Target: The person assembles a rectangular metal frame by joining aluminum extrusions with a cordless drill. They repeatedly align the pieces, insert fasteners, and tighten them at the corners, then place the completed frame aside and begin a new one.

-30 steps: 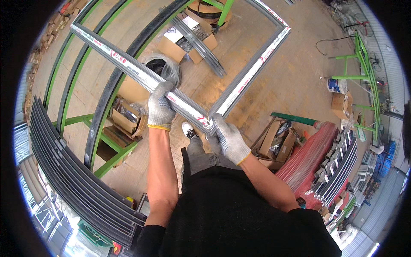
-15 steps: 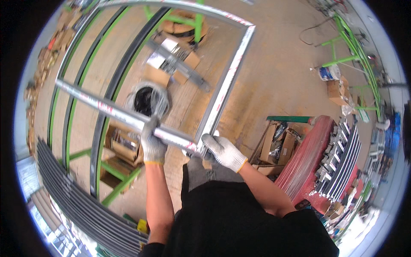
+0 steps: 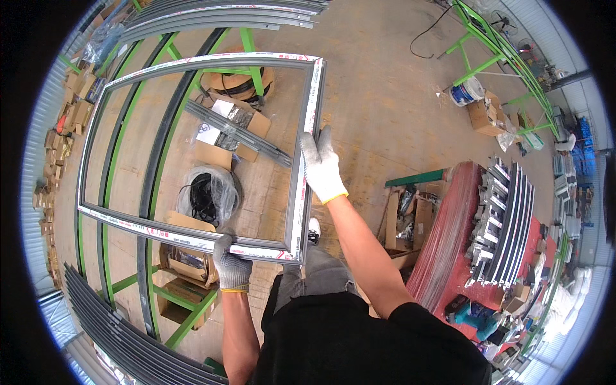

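Note:
A rectangular grey window frame (image 3: 160,232) with printed white protective film lies over the black-topped rails of a green rack (image 3: 156,167). My left hand (image 3: 232,264), in a whitish knit glove with a grey palm, grips its near bar close to the near right corner. The fingers curl over that bar. My right hand (image 3: 323,168), gloved alike, holds the right bar about midway, thumb and fingers closed around the edge. Through the frame's opening, a cardboard box with grey profiles (image 3: 256,125) and a bagged black coil (image 3: 212,196) show below.
Long dark profiles (image 3: 141,343) lie at the lower left, and more profiles (image 3: 224,16) at the far end. To the right stands a red-wrapped bench (image 3: 443,244) bearing cut profile pieces (image 3: 497,224). A white bucket (image 3: 467,92) stands farther off by a green rack.
The frame has turned and shifted, its far bar now lower in view. My right hand has gone from the near right corner to midway along the right bar. My left hand stays on the near bar.

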A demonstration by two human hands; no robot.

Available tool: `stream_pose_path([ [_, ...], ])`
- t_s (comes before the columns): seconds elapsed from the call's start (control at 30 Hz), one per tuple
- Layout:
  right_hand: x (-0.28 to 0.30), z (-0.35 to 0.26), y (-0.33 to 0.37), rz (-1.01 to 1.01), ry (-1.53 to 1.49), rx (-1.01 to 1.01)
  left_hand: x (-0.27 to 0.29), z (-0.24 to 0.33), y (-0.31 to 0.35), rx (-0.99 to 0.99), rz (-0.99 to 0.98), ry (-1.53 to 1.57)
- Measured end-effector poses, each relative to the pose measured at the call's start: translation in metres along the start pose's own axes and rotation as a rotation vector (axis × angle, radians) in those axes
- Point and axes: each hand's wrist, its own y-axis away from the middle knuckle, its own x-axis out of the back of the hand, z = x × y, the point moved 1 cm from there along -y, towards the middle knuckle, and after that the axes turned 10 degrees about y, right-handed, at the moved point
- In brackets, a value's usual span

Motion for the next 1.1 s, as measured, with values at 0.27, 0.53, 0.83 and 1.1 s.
stream_pose_path([
  [0.27, 0.062, 0.002, -0.074, 0.022, 0.523, -0.064, 0.019, -0.007, 0.01, 0.002, 0.018, -0.089],
  [0.53, 0.041, 0.019, -0.061, 0.11, 0.301, -0.094, 0.034, 0.02, -0.013, 0.019, -0.03, -0.012],
  [0.83, 0.034, -0.084, 0.018, -0.046, 0.848, -0.393, 0.037, 0.022, -0.003, 0.085, -0.19, 0.013],
  [1.1, -0.011, -0.018, 0.056, -0.024, 0.115, -0.09, 0.062, 0.047, -0.007, 0.077, -0.126, -0.029],
])
